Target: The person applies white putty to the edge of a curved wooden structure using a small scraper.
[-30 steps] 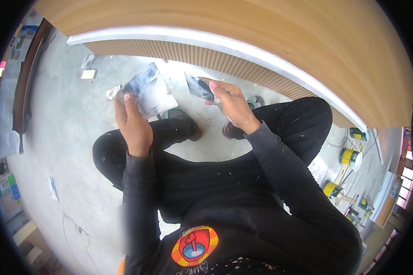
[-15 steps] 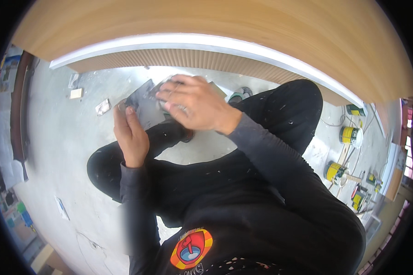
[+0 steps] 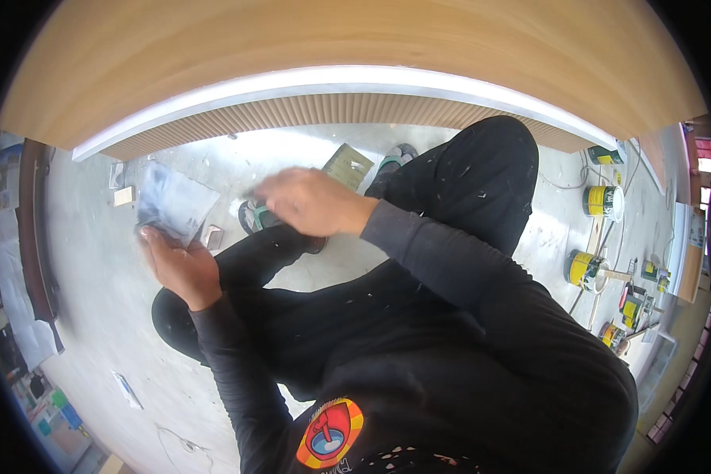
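Observation:
My left hand point(image 3: 183, 272) grips the near edge of a thin, flexible grey sheet point(image 3: 178, 197) with whitish, dusty patches. The sheet is held up above the floor, left of my folded leg. My right hand point(image 3: 312, 201) is apart from the sheet, in front of my shins, with the palm turned down. Its fingers are smeared by motion, and whether anything dark at the fingertips is held cannot be made out. Beyond this hand an olive-coloured sheet point(image 3: 347, 167) lies on the floor next to my sandalled foot point(image 3: 395, 158).
A wooden panel point(image 3: 355, 39) with a white edge and a ribbed strip point(image 3: 324, 110) below it spans the far side. Green-and-yellow cans point(image 3: 596, 201), sticks and cords stand along the right. A small pale block point(image 3: 124, 196) lies on the floor point(image 3: 95, 292) at left.
My left hand and the grey sheet have swung left, turning more of the sheet's face into view. My right hand has come off the sheet and moved slightly nearer.

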`<state>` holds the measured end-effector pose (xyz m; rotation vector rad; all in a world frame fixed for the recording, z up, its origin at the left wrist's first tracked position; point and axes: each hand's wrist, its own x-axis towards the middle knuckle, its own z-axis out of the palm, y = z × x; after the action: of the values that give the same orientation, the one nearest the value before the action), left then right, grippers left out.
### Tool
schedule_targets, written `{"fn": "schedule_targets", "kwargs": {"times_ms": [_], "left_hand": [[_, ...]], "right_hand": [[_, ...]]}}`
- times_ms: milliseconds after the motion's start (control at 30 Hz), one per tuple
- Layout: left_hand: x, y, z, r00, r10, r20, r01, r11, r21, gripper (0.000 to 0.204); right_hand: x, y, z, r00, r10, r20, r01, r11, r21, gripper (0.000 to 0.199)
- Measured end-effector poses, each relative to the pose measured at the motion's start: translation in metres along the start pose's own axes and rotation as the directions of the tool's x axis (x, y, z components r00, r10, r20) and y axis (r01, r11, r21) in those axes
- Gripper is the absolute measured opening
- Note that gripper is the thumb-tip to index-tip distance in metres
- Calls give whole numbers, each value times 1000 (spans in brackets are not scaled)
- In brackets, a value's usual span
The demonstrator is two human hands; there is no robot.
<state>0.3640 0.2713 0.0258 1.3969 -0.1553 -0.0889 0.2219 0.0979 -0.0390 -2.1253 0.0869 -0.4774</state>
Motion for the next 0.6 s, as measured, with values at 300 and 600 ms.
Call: {"fn": "schedule_targets", "kwargs": {"times_ms": [300, 600], "left_hand": [[-28, -6, 16, 828, -438, 350, 541, 788, -294, 38], [-27, 5, 13, 955, 65, 289, -130, 968, 215, 32]], "right_hand": [[12, -51, -9, 946, -204, -253, 268, 931, 250, 32], [-8, -40, -23, 981, -111, -162, 109, 994, -23, 30]]}}
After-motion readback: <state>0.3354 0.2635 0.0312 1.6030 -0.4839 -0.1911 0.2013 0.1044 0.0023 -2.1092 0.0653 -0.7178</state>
